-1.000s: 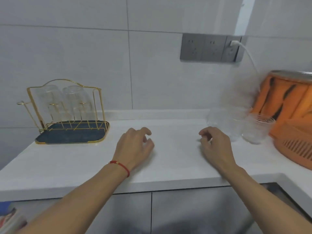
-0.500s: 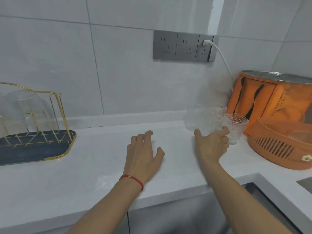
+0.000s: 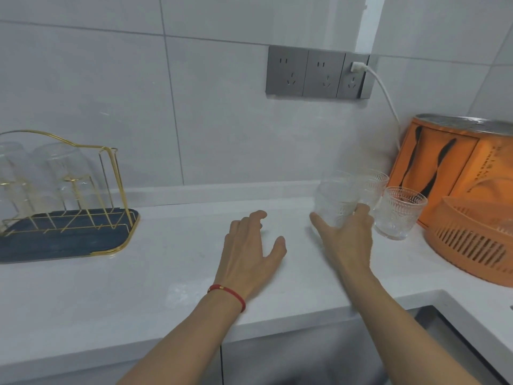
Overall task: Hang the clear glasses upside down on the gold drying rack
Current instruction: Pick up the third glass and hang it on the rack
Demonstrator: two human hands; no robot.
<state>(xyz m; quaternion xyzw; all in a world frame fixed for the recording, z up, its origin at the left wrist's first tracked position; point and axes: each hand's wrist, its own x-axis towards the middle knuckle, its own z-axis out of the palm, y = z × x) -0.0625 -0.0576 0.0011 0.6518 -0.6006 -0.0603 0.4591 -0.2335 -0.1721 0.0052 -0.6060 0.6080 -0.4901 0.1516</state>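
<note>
The gold drying rack (image 3: 116,190) stands on a dark blue tray at the left of the white counter, with two clear glasses (image 3: 63,168) hanging upside down on it. At the right, three clear ribbed glasses stand together. My right hand (image 3: 345,240) wraps its thumb and fingers around the nearest glass (image 3: 334,201), which looks blurred. A second glass (image 3: 399,212) stands upright just right of that hand and a third glass (image 3: 373,184) sits behind. My left hand (image 3: 249,245) rests flat on the counter, fingers spread and holding nothing.
An orange slatted basket (image 3: 477,245) and an orange appliance (image 3: 458,168) with a white cable fill the right corner. Grey wall sockets (image 3: 316,72) sit above the glasses. The counter's front edge (image 3: 194,340) runs below my forearms.
My right hand reached right to the glasses and closed around the nearest one. The view swung right, then back a little. My left hand spread flat on the counter.
</note>
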